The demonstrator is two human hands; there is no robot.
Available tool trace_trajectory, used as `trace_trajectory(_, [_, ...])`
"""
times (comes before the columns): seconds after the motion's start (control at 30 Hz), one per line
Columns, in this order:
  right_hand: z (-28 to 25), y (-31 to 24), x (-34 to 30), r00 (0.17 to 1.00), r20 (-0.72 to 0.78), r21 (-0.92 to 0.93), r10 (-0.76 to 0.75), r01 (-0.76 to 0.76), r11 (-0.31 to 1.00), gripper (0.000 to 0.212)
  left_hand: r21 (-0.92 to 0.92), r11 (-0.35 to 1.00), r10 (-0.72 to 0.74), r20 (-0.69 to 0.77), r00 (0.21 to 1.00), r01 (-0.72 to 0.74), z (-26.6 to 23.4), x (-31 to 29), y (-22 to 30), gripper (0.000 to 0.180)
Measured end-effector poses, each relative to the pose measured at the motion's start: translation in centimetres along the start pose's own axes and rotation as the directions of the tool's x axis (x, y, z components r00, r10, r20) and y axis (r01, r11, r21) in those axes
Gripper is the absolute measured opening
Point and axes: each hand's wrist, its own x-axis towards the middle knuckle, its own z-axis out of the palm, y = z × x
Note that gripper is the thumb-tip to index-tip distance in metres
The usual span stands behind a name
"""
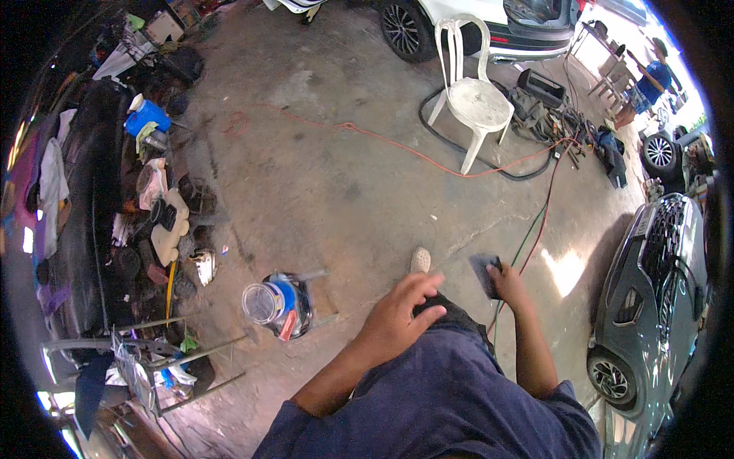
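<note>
My left hand (404, 312) hovers in front of my dark shirt, fingers loosely bent and thumb apart, with nothing in it. Out to the right, my right hand (511, 284) is closed on the edge of a dark grey, flat rectangular piece (485, 274); motion blur hides what kind it is. To the left of my left hand, apart from it, stands a round container (263, 303) with a clear top. Blue material and a small red piece (288, 326) are beside it, on what looks like a low stand with metal bars.
A white plastic chair (478, 103) stands ahead, with a black hose around it. Red cord (397, 147) and green hose cross the concrete floor. A grey car (650, 298) is at right, a white car (505, 30) at the far side. Clutter lines the left; another person (650, 84) is at far right.
</note>
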Motion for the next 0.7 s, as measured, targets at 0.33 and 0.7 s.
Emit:
trace_trajectory(0.33, [7.6, 30.8, 3.8, 0.899, 0.25, -0.143, 0.36, -0.334, 0.932, 0.033, 0.115, 0.991, -0.075, 0.1, 0.992, 0.063, -2.8, 10.4, 1.0, 0.064])
trace_trajectory(0.7, [4.1, 21.0, 23.0, 0.987, 0.093, -0.205, 0.13, -0.109, 0.973, 0.045, 0.269, 0.828, 0.379, 0.378, 0.845, -0.491, -2.2, 23.9, 8.1, 0.029])
